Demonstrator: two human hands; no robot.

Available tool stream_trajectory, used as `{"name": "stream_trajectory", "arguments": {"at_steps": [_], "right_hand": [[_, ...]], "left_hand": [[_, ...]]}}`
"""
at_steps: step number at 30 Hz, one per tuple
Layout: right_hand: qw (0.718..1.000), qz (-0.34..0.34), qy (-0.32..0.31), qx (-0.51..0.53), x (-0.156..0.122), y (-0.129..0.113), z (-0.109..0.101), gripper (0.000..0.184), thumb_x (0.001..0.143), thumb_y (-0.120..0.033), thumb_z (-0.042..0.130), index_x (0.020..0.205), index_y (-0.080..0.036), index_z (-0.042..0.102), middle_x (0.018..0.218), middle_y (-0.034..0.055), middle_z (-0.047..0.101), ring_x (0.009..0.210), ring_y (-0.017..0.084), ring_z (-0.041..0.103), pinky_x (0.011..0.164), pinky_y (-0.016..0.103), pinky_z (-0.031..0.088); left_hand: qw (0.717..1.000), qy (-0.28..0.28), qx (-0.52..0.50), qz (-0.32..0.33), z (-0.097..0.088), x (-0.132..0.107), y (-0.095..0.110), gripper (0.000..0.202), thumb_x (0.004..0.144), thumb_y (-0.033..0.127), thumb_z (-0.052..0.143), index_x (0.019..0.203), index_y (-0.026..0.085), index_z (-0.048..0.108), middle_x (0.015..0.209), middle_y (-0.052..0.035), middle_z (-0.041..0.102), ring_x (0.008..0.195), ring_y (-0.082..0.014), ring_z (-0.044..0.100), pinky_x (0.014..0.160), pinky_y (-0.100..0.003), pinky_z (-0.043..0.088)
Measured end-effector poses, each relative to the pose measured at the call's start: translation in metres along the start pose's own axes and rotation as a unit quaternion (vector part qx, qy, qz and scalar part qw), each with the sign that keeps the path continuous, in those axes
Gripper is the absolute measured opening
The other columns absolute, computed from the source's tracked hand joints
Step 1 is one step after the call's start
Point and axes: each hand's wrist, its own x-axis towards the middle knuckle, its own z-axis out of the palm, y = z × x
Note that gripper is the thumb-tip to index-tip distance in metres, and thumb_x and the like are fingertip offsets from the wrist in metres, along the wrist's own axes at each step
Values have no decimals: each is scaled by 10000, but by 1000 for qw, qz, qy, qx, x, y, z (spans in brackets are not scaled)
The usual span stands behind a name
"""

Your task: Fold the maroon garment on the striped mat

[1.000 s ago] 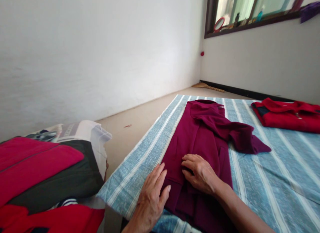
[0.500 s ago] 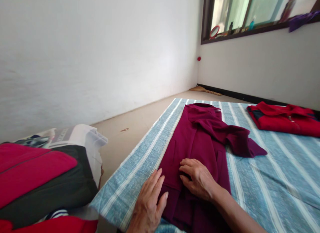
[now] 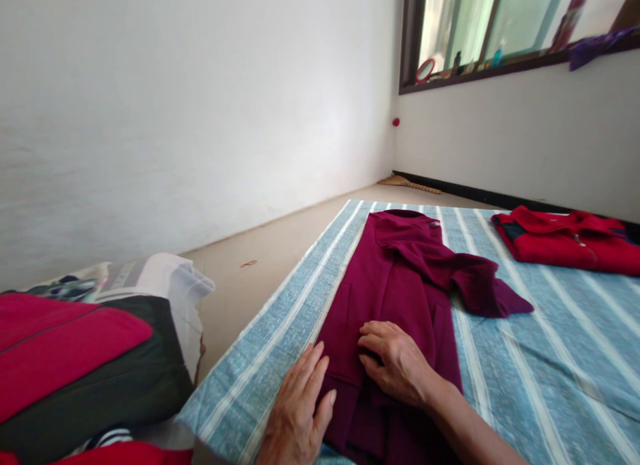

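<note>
A maroon garment (image 3: pixel 395 278) lies lengthwise on a blue striped mat (image 3: pixel 550 358), one sleeve folded across to the right. My left hand (image 3: pixel 300 405) rests flat along the garment's near left edge, fingers together and stretched out. My right hand (image 3: pixel 395 362) lies on the middle of the garment, fingers curled and pressing into the cloth.
A red folded garment (image 3: pixel 565 242) lies at the mat's far right. At my left, a pile of red and dark clothes (image 3: pixel 85 358) sits on a white container. Bare floor (image 3: pixel 280 252) runs beside the mat to the white wall. A window sill (image 3: pixel 500 58) holds small items.
The view has shifted slightly down and left. Both hands stay on the maroon garment, with barely any movement.
</note>
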Motion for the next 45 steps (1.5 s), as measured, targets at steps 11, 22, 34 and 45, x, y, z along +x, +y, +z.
{"name": "stream_trajectory", "arguments": {"at_steps": [11, 22, 34, 45], "right_hand": [[1000, -15, 8, 9, 2, 4, 4, 143, 796, -122, 585, 886, -203, 662, 1077, 54, 646, 1019, 191, 577, 925, 307, 410], [1000, -17, 13, -8, 1, 6, 6, 135, 796, -136, 598, 897, -203, 658, 1078, 56, 646, 1035, 191, 576, 939, 303, 407], [1000, -16, 17, 12, 1, 5, 4, 144, 786, -125, 596, 884, -204, 665, 1069, 57, 653, 1012, 192, 583, 917, 304, 417], [1000, -16, 20, 14, 0, 5, 6, 147, 789, -129, 595, 892, -206, 667, 1073, 51, 651, 1016, 188, 581, 925, 301, 410]], "left_hand": [[1000, 10, 11, 15, 4, -3, -2, 439, 886, 242, 491, 1313, 142, 469, 1324, -121, 556, 1230, -243, 516, 973, -374, 496], [1000, 10, 10, 13, 2, -1, 0, 425, 890, 249, 477, 1301, 141, 484, 1322, -122, 559, 1229, -241, 517, 986, -365, 485], [1000, 9, 13, 12, 1, -2, -1, 428, 892, 252, 467, 1306, 144, 476, 1319, -123, 560, 1227, -237, 520, 979, -361, 490], [1000, 17, 19, 18, 2, -1, -1, 415, 893, 251, 471, 1291, 135, 484, 1300, -130, 573, 1225, -240, 522, 969, -366, 497]]}}
